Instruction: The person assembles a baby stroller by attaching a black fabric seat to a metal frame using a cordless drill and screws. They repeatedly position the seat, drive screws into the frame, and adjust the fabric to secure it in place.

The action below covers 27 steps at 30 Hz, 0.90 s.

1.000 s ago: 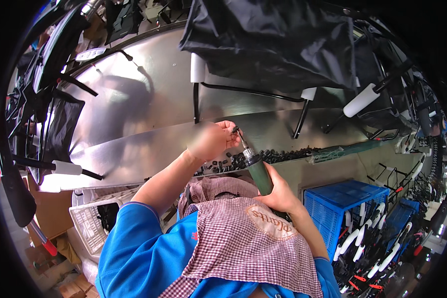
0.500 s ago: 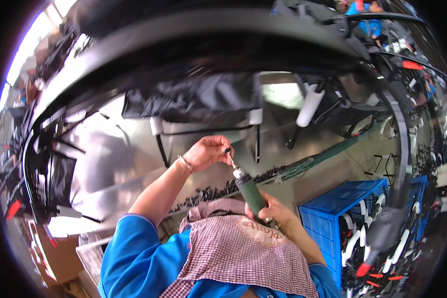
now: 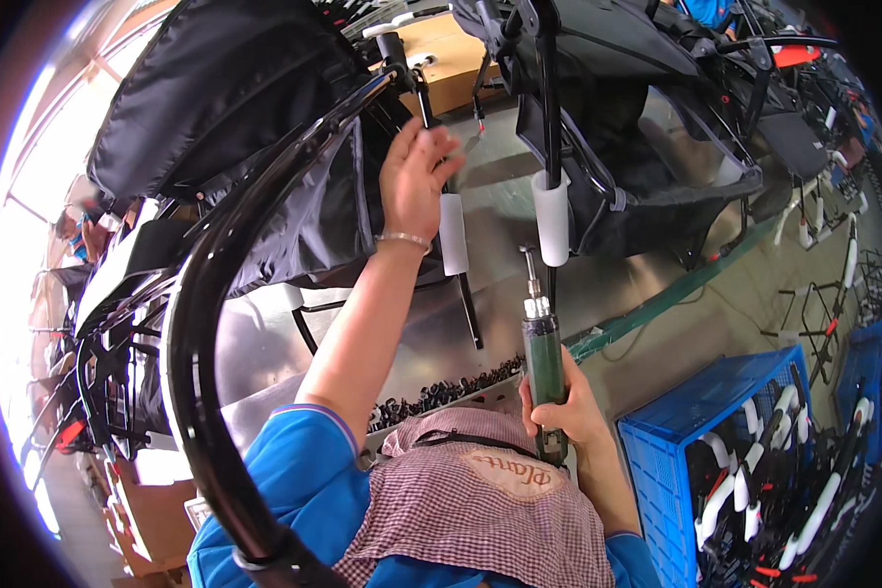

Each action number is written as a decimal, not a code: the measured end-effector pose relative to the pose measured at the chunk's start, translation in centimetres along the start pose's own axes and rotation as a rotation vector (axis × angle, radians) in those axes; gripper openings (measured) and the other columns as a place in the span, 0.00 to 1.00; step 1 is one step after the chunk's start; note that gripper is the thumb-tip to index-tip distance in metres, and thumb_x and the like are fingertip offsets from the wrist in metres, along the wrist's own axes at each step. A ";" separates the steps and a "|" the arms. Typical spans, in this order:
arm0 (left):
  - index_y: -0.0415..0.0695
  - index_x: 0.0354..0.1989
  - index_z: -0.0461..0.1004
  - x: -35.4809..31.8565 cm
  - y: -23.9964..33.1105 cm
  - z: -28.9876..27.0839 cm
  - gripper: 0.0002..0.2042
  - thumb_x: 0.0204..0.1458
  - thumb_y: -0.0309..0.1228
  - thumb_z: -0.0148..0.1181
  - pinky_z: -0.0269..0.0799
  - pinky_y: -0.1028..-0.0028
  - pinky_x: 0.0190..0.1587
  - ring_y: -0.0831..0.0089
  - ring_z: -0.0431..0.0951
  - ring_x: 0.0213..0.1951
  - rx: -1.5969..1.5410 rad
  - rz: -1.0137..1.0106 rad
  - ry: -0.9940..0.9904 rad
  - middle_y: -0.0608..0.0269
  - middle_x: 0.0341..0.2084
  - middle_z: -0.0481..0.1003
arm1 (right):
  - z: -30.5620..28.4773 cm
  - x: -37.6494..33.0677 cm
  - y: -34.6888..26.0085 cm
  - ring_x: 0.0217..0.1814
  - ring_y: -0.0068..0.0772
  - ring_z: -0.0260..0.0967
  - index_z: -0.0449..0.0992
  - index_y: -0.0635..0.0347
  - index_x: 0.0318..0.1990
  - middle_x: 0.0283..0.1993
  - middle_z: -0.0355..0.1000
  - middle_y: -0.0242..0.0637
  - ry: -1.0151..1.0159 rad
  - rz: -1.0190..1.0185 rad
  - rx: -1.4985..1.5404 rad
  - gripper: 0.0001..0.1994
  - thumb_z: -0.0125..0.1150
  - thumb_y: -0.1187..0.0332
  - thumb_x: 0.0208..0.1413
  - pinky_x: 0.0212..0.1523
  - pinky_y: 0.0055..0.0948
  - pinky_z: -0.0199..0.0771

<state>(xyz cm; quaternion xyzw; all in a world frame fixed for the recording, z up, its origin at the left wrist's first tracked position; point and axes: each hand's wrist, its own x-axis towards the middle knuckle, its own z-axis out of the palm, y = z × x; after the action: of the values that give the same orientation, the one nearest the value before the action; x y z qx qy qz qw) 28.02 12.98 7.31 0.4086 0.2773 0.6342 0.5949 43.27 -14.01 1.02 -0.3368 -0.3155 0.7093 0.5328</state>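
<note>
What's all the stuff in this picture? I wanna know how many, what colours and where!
Power tool: one, green with silvery nose, right of centre
Fabric pieces on frames: at least two, black, upper left and upper right
Curved bar: one, black, left foreground
Sleeves: at least two, white, around centre
Metal table: one, silvery, middle
Small parts: many, black, table's near edge
Crates: two, blue, lower right
Cardboard box: at least one, brown, lower left
Apron: one, maroon-white checked, bottom
Shirt: one, blue, bottom
Left hand: one, bare, blurred, fingers spread, above centre
Right hand: one, bare, gripping the power tool
</note>
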 end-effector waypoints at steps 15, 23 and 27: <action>0.40 0.36 0.70 5.0 -1.5 4.1 0.14 0.56 0.40 0.57 0.68 0.60 0.44 0.62 0.70 0.38 -1.204 -0.066 0.025 0.55 0.33 0.71 | -4.5 -0.9 -2.2 0.19 0.32 0.70 0.54 0.62 0.59 0.28 0.68 0.39 -0.059 0.171 -0.088 0.43 0.74 0.70 0.34 0.20 0.27 0.71; 0.41 0.46 0.71 2.3 0.8 -1.5 0.10 0.56 0.27 0.57 0.76 0.71 0.35 0.70 0.76 0.30 -0.477 0.177 0.218 0.62 0.28 0.73 | -4.2 -0.2 -1.1 0.20 0.32 0.70 0.57 0.62 0.56 0.29 0.68 0.39 -0.090 0.173 -0.072 0.39 0.75 0.68 0.36 0.20 0.29 0.71; 0.39 0.42 0.74 2.5 2.0 -1.6 0.07 0.56 0.27 0.57 0.77 0.74 0.34 0.74 0.76 0.29 0.049 0.278 0.253 0.61 0.28 0.74 | -3.0 0.0 -0.5 0.22 0.28 0.70 0.58 0.61 0.56 0.29 0.68 0.36 -0.129 0.198 -0.063 0.34 0.71 0.76 0.41 0.22 0.26 0.71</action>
<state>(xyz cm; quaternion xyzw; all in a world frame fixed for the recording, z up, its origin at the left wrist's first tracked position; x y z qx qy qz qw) 25.74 15.36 8.64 0.3743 0.3062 0.7496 0.4520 45.98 -13.62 -0.33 -0.3364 -0.3367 0.7683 0.4280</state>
